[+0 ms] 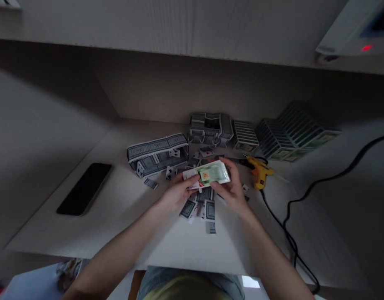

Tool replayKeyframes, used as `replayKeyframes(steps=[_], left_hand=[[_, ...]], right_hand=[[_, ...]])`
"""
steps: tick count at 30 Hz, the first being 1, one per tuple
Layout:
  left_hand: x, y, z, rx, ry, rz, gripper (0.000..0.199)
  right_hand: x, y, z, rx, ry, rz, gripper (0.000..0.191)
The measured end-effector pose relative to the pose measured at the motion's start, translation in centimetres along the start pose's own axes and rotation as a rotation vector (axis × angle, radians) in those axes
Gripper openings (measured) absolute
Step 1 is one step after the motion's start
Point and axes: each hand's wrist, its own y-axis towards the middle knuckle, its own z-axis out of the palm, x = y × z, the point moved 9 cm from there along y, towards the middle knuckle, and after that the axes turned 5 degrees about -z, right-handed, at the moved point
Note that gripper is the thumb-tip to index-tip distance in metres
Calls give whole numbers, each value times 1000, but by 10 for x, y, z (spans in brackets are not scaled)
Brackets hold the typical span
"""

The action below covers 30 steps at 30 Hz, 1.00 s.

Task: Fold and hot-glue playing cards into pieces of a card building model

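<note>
Both hands hold a green and white playing card box (214, 173) above the middle of the desk. My left hand (175, 191) pinches its left end, thumb on top. My right hand (232, 191) is closed around the right end, thumb along the near edge and fingers behind. Beneath the hands lie scattered playing cards (210, 210), some face down and some cut into small pieces. A long open structure made of patterned cards (156, 148) stands to the left. Farther back is a second card structure (196, 125) with an opening on top.
A yellow glue gun (260, 171) lies at right, its black cable (304, 200) running along the desk's right side. Stacked card boxes (246, 135) stand at the back right. A black phone (85, 188) lies at left. A shelf (167, 25) overhangs the desk.
</note>
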Motion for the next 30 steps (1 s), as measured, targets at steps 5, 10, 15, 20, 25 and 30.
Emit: replayKeyframes(steps=[5, 10, 15, 20, 25, 30], left_hand=[[-7, 0, -4, -65, 32, 93, 27], [-7, -1, -7, -87, -38, 94, 26], [-4, 1, -10, -84, -77, 66, 25], [-7, -1, -10, -103, -104, 76, 25], [-14, -1, -3, -63, 35, 134, 32], [-45, -21, -7, -255, 507, 547, 26]], right_hand=[[-12, 8, -18, -119, 47, 50, 58], [-16, 12, -26, -169, 154, 108, 52], [-15, 13, -30, -204, 178, 100, 47], [-11, 16, -37, -239, 176, 58, 42], [-16, 18, -34, -185, 156, 82, 41], [-34, 17, -35, -204, 161, 221, 36]])
